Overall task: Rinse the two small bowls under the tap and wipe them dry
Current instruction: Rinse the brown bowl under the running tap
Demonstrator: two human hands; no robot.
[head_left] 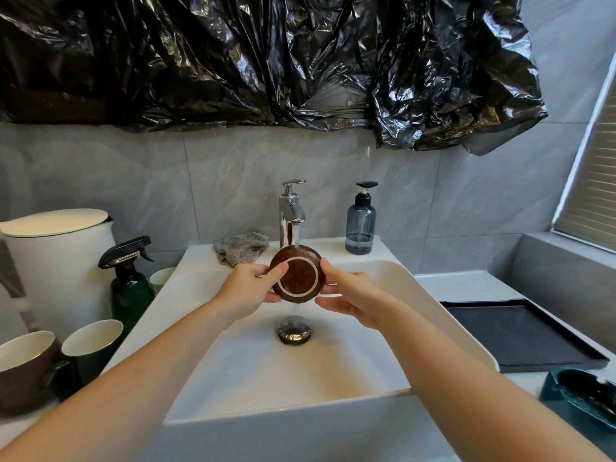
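Observation:
A small brown bowl (pixel 297 274) is held on edge under the chrome tap (pixel 290 215), its base with a pale ring facing me. Water runs from the tap over the bowl and falls toward the drain (pixel 294 330). My left hand (pixel 248 288) grips the bowl's left rim and my right hand (pixel 350 295) grips its right rim. A patterned grey cloth (pixel 240 248) lies crumpled on the sink's back ledge, left of the tap. At the far right a dark teal bowl (pixel 586 400) sits on the counter, partly cut off by the frame edge.
The white sink (pixel 266 378) fills the middle. A blue soap dispenser (pixel 361 225) stands right of the tap. A black tray (pixel 520 331) lies on the right counter. On the left are a green spray bottle (pixel 131 281), a white kettle (pixel 56 261) and several cups (pixel 90 345).

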